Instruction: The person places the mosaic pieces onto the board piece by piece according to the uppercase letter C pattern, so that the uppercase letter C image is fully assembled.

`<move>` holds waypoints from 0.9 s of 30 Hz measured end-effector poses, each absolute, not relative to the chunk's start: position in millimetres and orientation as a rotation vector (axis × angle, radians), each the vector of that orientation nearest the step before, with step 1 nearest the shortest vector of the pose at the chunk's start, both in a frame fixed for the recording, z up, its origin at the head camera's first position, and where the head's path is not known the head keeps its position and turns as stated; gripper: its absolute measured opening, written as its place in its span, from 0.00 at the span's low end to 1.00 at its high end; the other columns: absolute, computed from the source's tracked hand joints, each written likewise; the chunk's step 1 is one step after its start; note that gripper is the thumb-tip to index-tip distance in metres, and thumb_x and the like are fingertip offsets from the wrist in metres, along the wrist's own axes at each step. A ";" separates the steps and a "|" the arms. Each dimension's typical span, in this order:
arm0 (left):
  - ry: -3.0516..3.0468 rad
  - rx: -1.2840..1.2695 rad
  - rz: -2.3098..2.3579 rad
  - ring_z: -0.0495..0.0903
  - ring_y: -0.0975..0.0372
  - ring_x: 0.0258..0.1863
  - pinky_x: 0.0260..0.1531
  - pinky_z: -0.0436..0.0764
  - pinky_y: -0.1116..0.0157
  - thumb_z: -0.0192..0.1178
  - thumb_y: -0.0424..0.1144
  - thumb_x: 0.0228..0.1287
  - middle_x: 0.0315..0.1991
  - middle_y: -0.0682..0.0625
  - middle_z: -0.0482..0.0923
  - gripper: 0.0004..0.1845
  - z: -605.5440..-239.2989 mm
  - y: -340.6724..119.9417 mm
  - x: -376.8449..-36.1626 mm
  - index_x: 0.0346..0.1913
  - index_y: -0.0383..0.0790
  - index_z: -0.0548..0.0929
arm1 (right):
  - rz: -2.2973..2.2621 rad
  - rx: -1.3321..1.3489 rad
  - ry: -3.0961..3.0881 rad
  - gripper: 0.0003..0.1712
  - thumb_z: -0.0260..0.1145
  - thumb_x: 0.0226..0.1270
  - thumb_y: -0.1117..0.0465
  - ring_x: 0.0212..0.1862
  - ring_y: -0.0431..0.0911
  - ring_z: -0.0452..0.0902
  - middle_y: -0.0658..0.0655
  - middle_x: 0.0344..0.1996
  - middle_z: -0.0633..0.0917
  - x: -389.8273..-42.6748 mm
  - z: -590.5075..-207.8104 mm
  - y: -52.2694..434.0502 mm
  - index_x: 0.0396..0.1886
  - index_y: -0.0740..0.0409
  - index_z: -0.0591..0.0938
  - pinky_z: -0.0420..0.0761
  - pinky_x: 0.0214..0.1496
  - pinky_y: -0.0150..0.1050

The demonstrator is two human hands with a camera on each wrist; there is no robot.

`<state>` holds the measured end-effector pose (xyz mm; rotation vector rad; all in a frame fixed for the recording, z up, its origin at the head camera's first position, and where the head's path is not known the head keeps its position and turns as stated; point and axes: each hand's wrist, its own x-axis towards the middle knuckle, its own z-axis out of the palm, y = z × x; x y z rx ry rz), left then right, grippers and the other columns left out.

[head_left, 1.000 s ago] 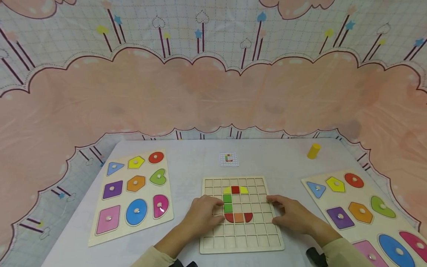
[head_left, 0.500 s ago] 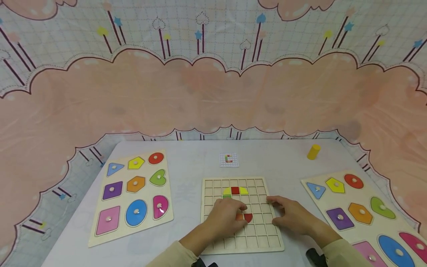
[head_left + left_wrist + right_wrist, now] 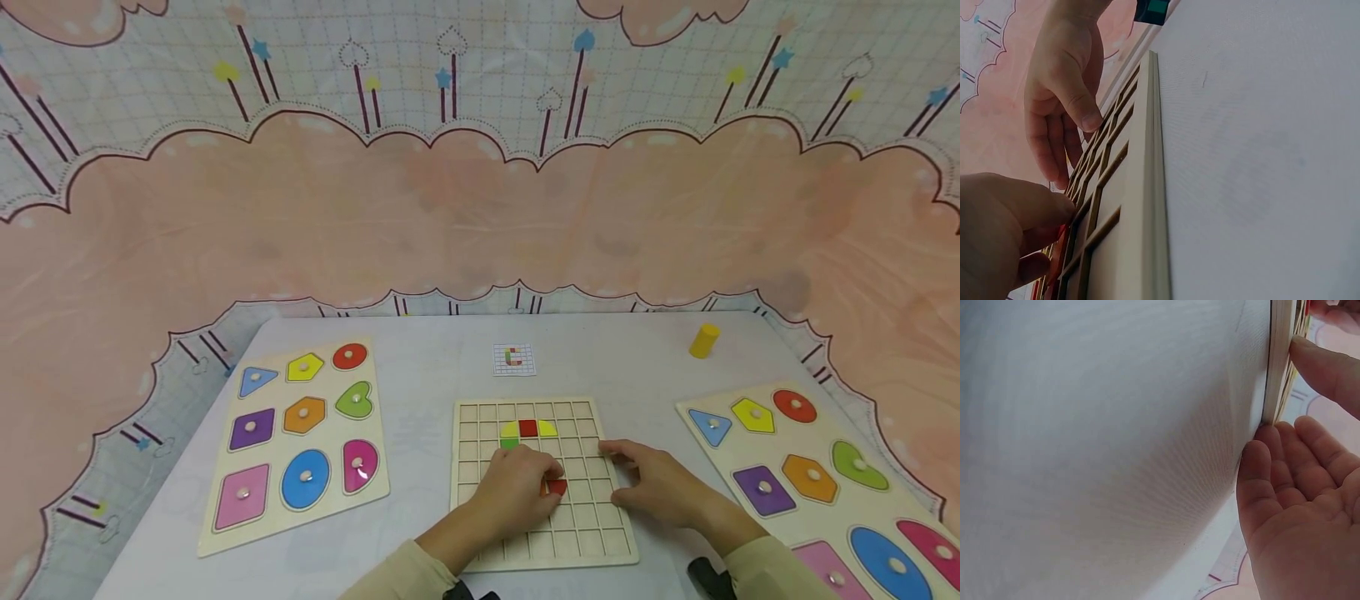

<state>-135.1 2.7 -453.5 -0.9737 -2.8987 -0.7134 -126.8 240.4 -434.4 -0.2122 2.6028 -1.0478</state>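
Pale grey table [image 3: 420, 367] is seen spread beneath a pink and white cloud-patterned backdrop [image 3: 480, 208]. With the wooden grid board [image 3: 542, 550] taken as landmark, a shape puzzle board [image 3: 296, 442] is set well to its left, a small pattern card [image 3: 514, 359] just beyond its far edge, a yellow cylinder [image 3: 704, 340] farther off to the right, and a second shape puzzle board [image 3: 810, 475] at its right.

On the grid board the left hand [image 3: 517, 492] is laid over the middle cells, its fingers curled and pinching a red quarter-round piece [image 3: 556, 487] at the fingertips; a yellow, red and yellow-green row of pieces [image 3: 528, 428] is visible above it. The right hand [image 3: 660, 487] is held at the board's right edge, fingers relaxed and slightly parted, fingertips [image 3: 1260, 440] touching the rim, thumb [image 3: 1329, 365] resting on the top face.

Compared with a second ago, the left hand has been shifted from the board's left part toward its centre, so that the green and orange pieces are now covered. The right hand has stayed in place.
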 end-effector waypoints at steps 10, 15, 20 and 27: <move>-2.914 -0.952 -0.714 0.76 0.68 0.39 0.42 0.70 0.63 0.68 0.43 0.61 0.34 0.65 0.81 0.07 -452.3 0.2 -134.6 0.41 0.48 0.88 | -1.055 -0.231 2.598 0.40 0.78 0.54 0.63 0.60 0.56 0.74 0.57 0.58 0.80 -128.0 -435.1 239.4 0.67 0.60 0.74 0.73 0.62 0.56; -2.940 -0.922 -0.724 0.77 0.67 0.43 0.44 0.70 0.62 0.69 0.43 0.61 0.36 0.63 0.81 0.11 -448.5 -4.2 -134.2 0.46 0.47 0.87 | -1.032 -0.252 2.604 0.39 0.78 0.54 0.62 0.60 0.56 0.75 0.57 0.58 0.80 -129.3 -432.5 239.5 0.67 0.60 0.74 0.73 0.61 0.56; -2.917 -0.895 -0.774 0.78 0.63 0.50 0.47 0.72 0.59 0.67 0.40 0.60 0.43 0.59 0.84 0.13 -445.0 -15.5 -133.5 0.49 0.45 0.87 | -1.006 -0.207 2.611 0.40 0.78 0.55 0.61 0.58 0.59 0.76 0.59 0.58 0.80 -128.0 -427.6 240.8 0.68 0.57 0.74 0.74 0.60 0.58; -2.919 -0.755 -0.837 0.78 0.56 0.52 0.52 0.72 0.51 0.69 0.41 0.59 0.47 0.52 0.83 0.17 -436.5 -40.8 -136.2 0.51 0.42 0.86 | -1.060 -0.216 2.665 0.40 0.75 0.59 0.56 0.58 0.57 0.76 0.61 0.59 0.79 -120.0 -414.9 251.9 0.71 0.57 0.72 0.77 0.57 0.55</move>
